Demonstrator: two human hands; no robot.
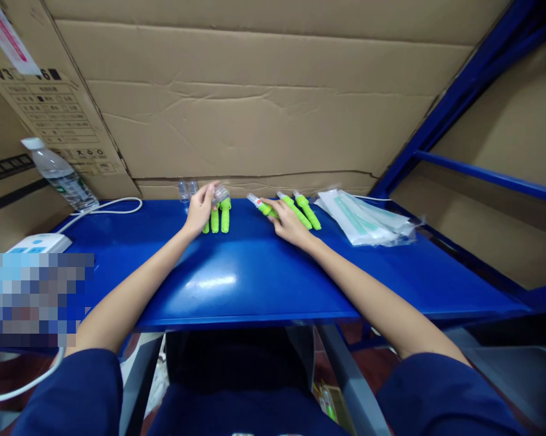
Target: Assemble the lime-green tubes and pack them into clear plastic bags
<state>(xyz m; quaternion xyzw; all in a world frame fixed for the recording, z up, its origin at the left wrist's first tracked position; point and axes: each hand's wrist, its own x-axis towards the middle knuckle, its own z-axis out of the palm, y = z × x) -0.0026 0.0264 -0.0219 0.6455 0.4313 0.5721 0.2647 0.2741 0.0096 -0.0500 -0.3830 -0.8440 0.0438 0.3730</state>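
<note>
My left hand [200, 209] reaches to the back of the blue table [236, 272] and pinches a clear cap [220, 195] above a row of green pen-like items [218, 219] lying side by side. My right hand [287, 223] rests on the table with fingers stretched toward a second group of green pens [295, 211], its fingertips touching the leftmost one [262, 207]. Two small clear caps [188, 188] stand at the table's back edge, just left of my left hand.
A stack of clear plastic sleeves [363, 219] lies right of the pens. A water bottle [60, 175] leans at the back left, with a white cable [109, 209] and a white power strip [36, 243]. Cardboard walls the back; a blue frame [459, 91] rises at the right.
</note>
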